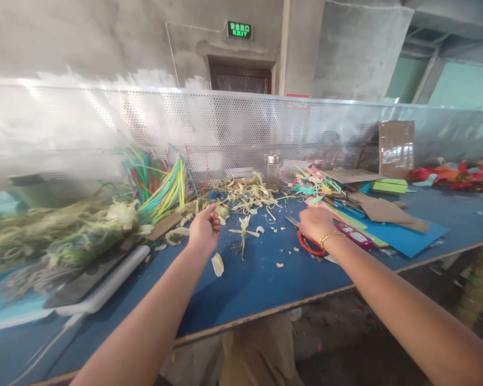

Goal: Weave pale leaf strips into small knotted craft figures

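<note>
Two bare forearms reach from the near side over a blue-topped workbench (pixel 233 305). The left hand (pixel 205 230) is raised with fingers curled in toward the palm; whether it pinches anything cannot be told. The right hand (pixel 316 222), with a gold chain bracelet (pixel 330 237) at the wrist, is bent down over red-handled scissors (pixel 310 246), whose blades point far and left; its fingers are hidden, so whether they grip the scissors cannot be told.

Between the hands lies a small cross-shaped figure of pale dried husk (pixel 243 233), with a loose husk piece (pixel 218 265) near and left of it and scraps around. Farther back are a heap of husk strips (pixel 247 194) and a lidded clear bottle (pixel 273 170). On the left, colourful pipe cleaners (pixel 165 187) stand beside greenish fibre bundles (pixel 84 244). On the right, coloured paper sheets (pixel 412 236) lie beside a purple object (pixel 354 236).
</note>
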Available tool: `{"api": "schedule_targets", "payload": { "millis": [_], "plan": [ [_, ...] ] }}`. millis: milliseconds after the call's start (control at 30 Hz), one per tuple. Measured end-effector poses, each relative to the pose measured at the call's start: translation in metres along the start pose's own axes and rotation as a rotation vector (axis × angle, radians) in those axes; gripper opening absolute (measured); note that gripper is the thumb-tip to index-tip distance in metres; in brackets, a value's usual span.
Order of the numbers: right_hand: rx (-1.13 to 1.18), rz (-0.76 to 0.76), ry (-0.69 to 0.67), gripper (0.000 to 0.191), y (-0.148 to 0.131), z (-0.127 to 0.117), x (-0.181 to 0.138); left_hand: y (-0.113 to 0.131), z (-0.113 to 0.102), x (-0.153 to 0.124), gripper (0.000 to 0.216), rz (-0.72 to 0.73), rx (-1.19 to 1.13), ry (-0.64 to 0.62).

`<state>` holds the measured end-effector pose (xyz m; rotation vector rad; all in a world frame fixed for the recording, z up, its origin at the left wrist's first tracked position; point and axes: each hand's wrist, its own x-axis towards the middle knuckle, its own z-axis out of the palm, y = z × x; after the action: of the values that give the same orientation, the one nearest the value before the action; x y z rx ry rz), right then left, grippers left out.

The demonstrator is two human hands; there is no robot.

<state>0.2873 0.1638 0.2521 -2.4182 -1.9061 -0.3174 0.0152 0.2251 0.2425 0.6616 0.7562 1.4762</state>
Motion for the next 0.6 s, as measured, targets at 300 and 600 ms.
{"api": "schedule_targets", "payload": {
  "millis": [300,600],
  "plan": [
    [0.488,-0.129,-0.136,0.033,-0.108,0.027,0.083,-0.012,-0.004,0.003,0.016,0.105,0.192,-0.003],
    [0.694,-0.071,0.122,0.019,-0.112,0.017,0.082,-0.018,0.001,-0.002,0.020,0.286,0.448,-0.099]
  ]
}}
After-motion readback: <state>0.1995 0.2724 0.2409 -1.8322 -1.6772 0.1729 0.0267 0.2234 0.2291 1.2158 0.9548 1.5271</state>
